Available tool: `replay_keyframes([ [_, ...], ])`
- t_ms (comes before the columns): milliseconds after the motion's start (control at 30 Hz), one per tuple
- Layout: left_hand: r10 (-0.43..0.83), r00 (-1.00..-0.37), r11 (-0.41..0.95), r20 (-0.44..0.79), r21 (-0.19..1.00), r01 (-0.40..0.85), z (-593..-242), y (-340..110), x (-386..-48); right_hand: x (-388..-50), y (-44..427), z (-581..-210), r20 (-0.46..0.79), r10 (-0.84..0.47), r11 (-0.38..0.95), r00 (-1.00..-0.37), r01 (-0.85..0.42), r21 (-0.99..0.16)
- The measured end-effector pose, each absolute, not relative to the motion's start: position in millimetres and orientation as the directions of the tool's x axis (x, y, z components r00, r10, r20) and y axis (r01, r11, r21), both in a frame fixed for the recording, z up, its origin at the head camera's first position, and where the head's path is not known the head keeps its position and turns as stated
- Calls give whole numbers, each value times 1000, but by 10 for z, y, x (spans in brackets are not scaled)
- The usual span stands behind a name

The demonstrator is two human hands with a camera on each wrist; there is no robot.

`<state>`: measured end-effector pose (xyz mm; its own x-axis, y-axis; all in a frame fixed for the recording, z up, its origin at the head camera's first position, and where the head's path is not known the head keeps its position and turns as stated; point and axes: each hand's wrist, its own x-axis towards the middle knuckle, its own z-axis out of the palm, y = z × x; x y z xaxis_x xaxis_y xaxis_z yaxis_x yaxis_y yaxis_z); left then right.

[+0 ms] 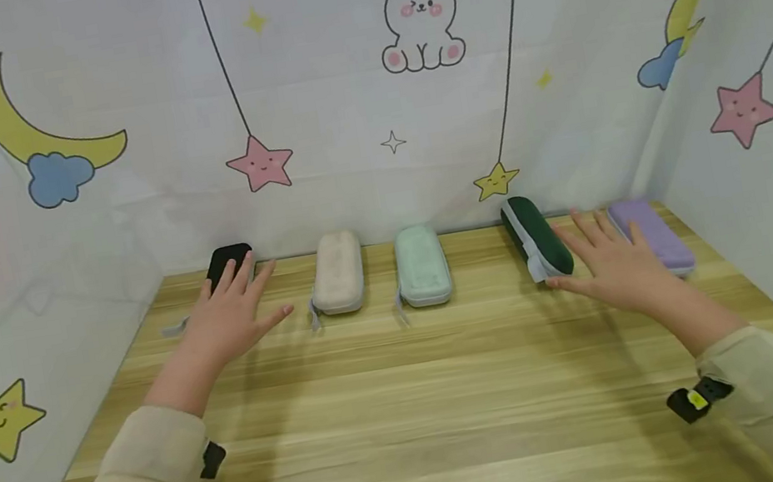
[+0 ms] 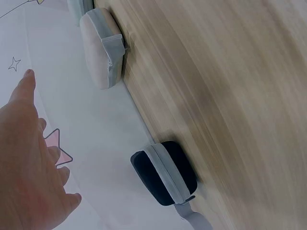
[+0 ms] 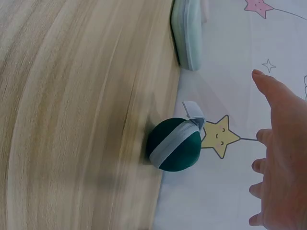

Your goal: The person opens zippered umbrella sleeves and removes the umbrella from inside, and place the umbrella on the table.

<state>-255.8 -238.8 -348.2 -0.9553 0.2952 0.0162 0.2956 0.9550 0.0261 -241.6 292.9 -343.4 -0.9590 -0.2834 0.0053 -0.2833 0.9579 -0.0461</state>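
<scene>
Several small zipped cases lie in a row along the back of the wooden table. My left hand (image 1: 226, 317), fingers spread, hovers over the black case (image 1: 228, 257) and holds nothing; the left wrist view shows that case (image 2: 165, 175) below the hand, apart from it. Spread likewise, my right hand (image 1: 614, 264) is above the table between the dark green case (image 1: 545, 237) and the purple case (image 1: 651, 233), partly covering the purple one. In the right wrist view a gap separates the hand (image 3: 283, 158) from the green case (image 3: 177, 146).
Between the hands lie a beige case (image 1: 338, 272) and a mint green case (image 1: 423, 265), each with a grey zip strap. A white printed cloth (image 1: 351, 112) rises behind and at both sides of the wooden table (image 1: 414, 414).
</scene>
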Motion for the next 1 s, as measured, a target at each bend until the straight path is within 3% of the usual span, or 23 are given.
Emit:
replay_keyframes([
  [567, 286, -958, 957, 18, 47, 286, -3489, -2479, -2553, -2301, 2958, -3394, 27, -265, 963, -964, -266, -50],
  [900, 279, -956, 957, 92, 61, 285, -3521, -2509, -2584, -2287, 2767, -3514, 152, -340, 932, -928, -354, -79],
  [1000, 241, -968, 967, 64, 72, 245, -3555, -2559, -2634, -2261, 2638, -3543, 148, -378, 911, -914, -395, -117],
])
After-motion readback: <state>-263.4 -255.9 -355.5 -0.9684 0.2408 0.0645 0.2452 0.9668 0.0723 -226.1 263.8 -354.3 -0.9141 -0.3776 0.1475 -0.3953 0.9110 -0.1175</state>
